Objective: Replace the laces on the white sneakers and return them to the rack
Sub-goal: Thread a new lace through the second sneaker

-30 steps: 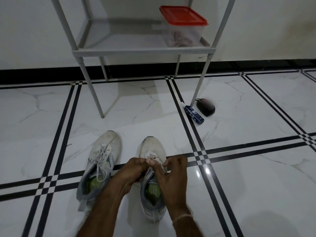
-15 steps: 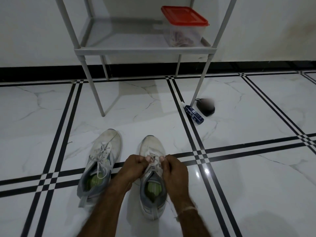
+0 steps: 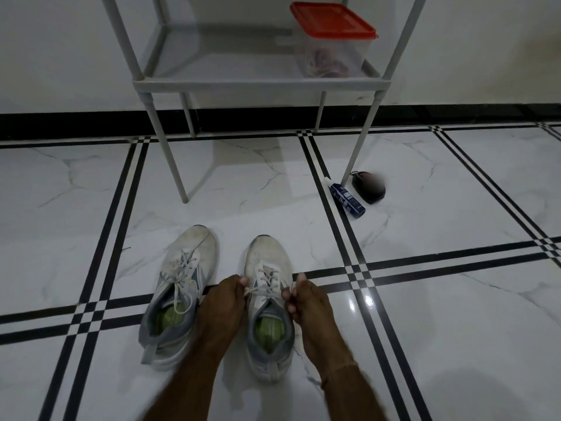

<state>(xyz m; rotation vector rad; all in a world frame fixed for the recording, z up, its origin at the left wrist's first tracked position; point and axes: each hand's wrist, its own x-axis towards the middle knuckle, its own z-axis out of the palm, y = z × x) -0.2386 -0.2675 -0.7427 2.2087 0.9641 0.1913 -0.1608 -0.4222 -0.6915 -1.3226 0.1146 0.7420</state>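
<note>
Two white sneakers on the near floor: left sneaker (image 3: 182, 268), right sneaker (image 3: 267, 259). Left hand (image 3: 223, 302) and right hand (image 3: 308, 302) each pinch the right sneaker's lace (image 3: 267, 281), one on each side. Far: one rack (image 3: 258, 83) holding one red-lidded container (image 3: 331, 41). One blue bottle (image 3: 347, 199) and one dark blurred object (image 3: 368, 188) lie by its right leg.

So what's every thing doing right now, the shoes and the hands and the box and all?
Left sneaker: flat on the floor, laces loose, untouched.
Right sneaker: flat on the floor, lace threaded, its ends pulled out sideways.
Left hand: pinches one lace end.
Right hand: pinches the other end.
Box: on the rack shelf, red lid on.
Blue tube: lying flat on the floor.
</note>
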